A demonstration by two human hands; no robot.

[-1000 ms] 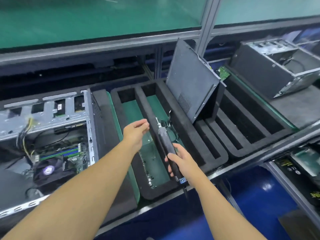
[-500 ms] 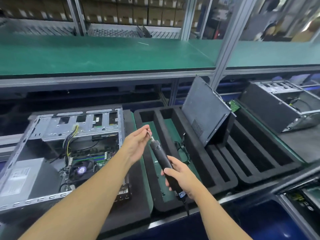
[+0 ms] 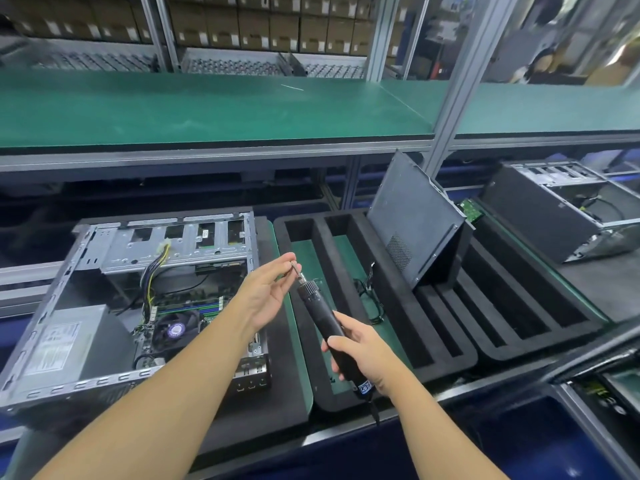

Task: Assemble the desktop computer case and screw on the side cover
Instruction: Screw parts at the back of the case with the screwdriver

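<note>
**Seating a screw on the driver tip beside the open case**

The computer case [image 3: 173, 244] is lying on its side with the open side facing up, showing its power supply [image 3: 65, 341], the cooler fan [image 3: 175, 329] and a bundle of yellow and black wires [image 3: 156, 268]. It is sitting on a black foam pad [image 3: 277, 393] on the tabletop. Its side cover [image 3: 412, 230] is not on it. The cover is standing well to the right of the case, tilted back and leaning in a slot of a black foam tray [image 3: 401, 327].

Just right of the case, over the gap between it and the tray, I am holding the electric screwdriver [image 3: 325, 320] with its tip pointing up and away from me. My right grip [image 3: 360, 355] is wrapping fully round the lower part of the black barrel, fingers curled and thumb lying across the front. My left grip [image 3: 266, 289] is reaching over the case's right edge with the palm turned up. Its thumb and fingertips [image 3: 285, 263] are closing in a pinch on a small screw [image 3: 293, 266] right at the driver's bit; whether the screw is seated on the bit I cannot tell.

A thin black cable [image 3: 369, 299] is lying in the tray's green-floored slot, right of the case. Further right of the case, past the tray, a second case [image 3: 540, 209] is resting. Above and behind the case, a green shelf [image 3: 207, 109] is running across the frame.
</note>
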